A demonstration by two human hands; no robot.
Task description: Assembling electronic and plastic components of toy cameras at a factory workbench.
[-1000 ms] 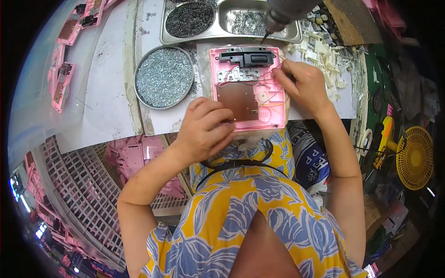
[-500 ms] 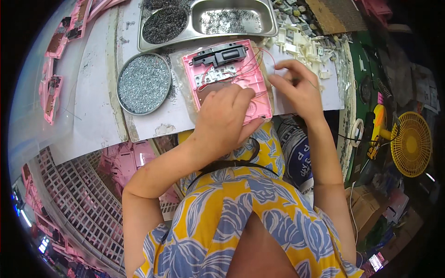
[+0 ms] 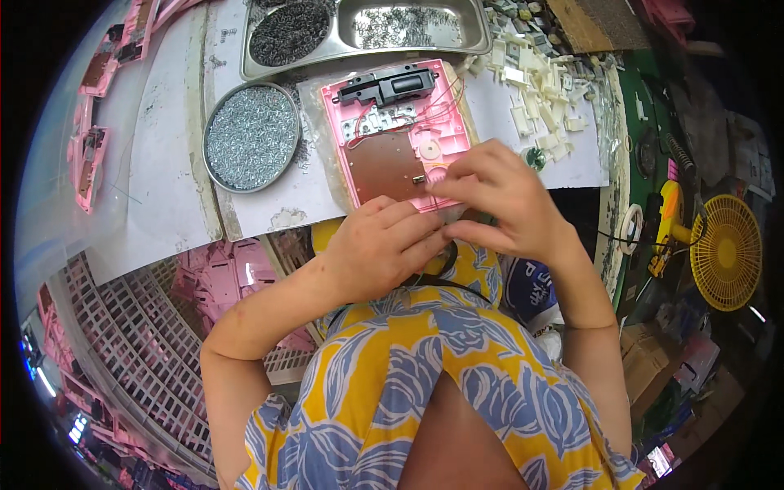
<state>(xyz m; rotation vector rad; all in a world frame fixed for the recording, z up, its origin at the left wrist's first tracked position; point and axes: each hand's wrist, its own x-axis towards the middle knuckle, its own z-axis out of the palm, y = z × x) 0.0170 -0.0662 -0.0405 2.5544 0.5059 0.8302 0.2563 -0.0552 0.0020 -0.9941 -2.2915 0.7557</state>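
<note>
A pink plastic housing (image 3: 460, 135) lies on the near table edge, open side up. Inside it sit a brown circuit board (image 3: 384, 167), a black plastic part (image 3: 388, 86) along the far end, silvery metal pieces (image 3: 376, 122), thin red wires and a small white round part (image 3: 429, 149). My left hand (image 3: 388, 245) is closed on the housing's near edge, its fingers bent together. At the near right corner, my right hand (image 3: 506, 204) has its fingers curled over the housing and the thumb below. What its fingertips pinch is too small to make out.
A round tray of small silvery screws (image 3: 251, 139) stands left of the housing. Behind is a metal tray (image 3: 408, 49) with dark springs or small coils. White plastic parts (image 3: 539, 98) are heaped at right. A yellow fan (image 3: 725, 253) stands far right; a grey crate (image 3: 139, 351) is lower left.
My left hand has drawn back from over the circuit board to the near edge, uncovering the board. My right hand has moved left and nearer, onto the housing's near right corner.
</note>
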